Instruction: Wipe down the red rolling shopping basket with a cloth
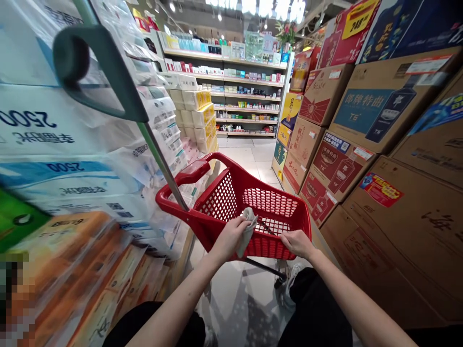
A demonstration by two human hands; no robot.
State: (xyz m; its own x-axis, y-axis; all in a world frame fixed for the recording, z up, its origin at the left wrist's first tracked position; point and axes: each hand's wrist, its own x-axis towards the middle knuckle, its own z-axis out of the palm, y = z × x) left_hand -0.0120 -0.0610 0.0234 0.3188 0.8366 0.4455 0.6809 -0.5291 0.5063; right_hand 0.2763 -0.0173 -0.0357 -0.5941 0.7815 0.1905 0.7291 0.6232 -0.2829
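A red plastic shopping basket stands on the aisle floor in front of me, with a long green pull handle rising up to the left. My left hand is closed round a grey cloth and presses it against the basket's near rim. My right hand grips that same near rim, fingers curled over the edge. The basket looks empty inside. I am crouched low, my knees in black trousers showing at the bottom.
Stacked packs of tissue and paper goods crowd the left side. Piled cardboard cartons line the right. The tiled aisle runs ahead to product shelves at the back.
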